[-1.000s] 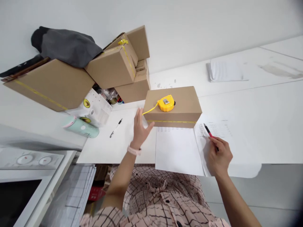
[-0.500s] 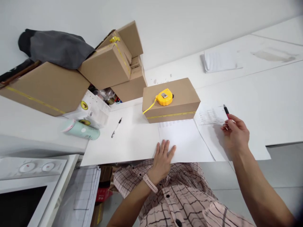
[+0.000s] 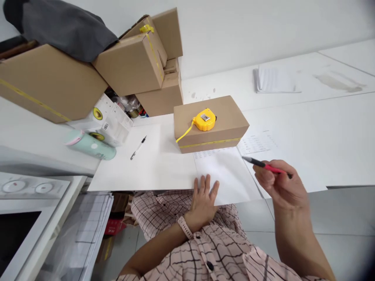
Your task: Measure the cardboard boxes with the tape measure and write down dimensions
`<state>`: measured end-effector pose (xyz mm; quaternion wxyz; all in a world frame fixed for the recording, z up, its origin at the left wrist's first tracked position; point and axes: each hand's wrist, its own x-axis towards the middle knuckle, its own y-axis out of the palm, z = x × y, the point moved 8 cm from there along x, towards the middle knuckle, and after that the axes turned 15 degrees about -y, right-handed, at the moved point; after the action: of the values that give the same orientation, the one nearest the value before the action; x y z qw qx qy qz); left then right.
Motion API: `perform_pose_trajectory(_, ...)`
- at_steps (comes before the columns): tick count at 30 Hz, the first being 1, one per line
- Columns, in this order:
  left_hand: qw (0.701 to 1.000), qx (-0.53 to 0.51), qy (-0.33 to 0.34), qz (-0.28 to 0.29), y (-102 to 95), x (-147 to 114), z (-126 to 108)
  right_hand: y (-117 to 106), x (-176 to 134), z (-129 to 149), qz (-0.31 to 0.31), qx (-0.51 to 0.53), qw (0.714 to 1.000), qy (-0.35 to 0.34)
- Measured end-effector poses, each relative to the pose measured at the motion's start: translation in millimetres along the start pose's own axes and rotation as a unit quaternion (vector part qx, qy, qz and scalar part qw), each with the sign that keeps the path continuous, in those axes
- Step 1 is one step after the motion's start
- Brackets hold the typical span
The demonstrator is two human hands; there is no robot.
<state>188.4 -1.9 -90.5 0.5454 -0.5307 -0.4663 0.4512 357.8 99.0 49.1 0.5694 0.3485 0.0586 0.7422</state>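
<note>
A red and black pen [image 3: 265, 166] is pinched in my right hand [image 3: 283, 183], held above the right-hand sheet with its tip pointing left. My left hand [image 3: 204, 199] lies flat with fingers spread on the lower left part of a printed sheet [image 3: 228, 171] at the table's front edge. Beyond the sheet stands a closed cardboard box [image 3: 213, 117], covering its upper part. On that box rests a yellow tape measure [image 3: 205, 120] with its strap hanging toward the box's left edge. Another printed sheet [image 3: 258, 143] lies right of the box.
A second pen [image 3: 138, 147] lies on the table at left. Beside it are a mint green bottle [image 3: 92, 144] on its side and a white carton [image 3: 113, 121]. Cardboard boxes [image 3: 129, 64] are stacked behind. A paper stack [image 3: 275, 79] lies at the back right.
My right hand has drawn back and left, and the pen has swung from pointing away to pointing left. My left hand stays on the sheet. The view has shifted slightly.
</note>
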Motion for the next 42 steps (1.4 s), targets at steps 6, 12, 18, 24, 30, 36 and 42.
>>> perform_pose_trajectory(6,1.0,-0.02,0.004,0.023,5.8,-2,3,29,4,-4,0.101,0.23,0.968,0.003)
perform_pose_trajectory(12,0.998,-0.038,0.01,0.049,9.8,-2,5,24,9,5,0.049,0.431,0.901,0.013)
perform_pose_trajectory(18,0.997,-0.048,0.01,0.057,12.2,-2,6,5,18,13,-0.008,0.333,0.943,-0.029)
perform_pose_trajectory(24,0.995,-0.067,0.01,0.071,12.7,-2,7,26,29,17,-0.061,0.203,0.977,-0.02)
perform_pose_trajectory(30,0.992,-0.112,0.018,0.052,-4.5,-1,10,21,32,-62,0.03,-0.078,0.995,0.06)
perform_pose_trajectory(36,0.987,-0.16,0.02,0.009,-26.5,9,24,-37,34,-146,0.017,-0.346,0.933,0.093)
perform_pose_trajectory(42,0.985,-0.171,-0.014,0.026,-40.6,61,29,-43,30,-158,0.007,-0.364,0.927,0.085)
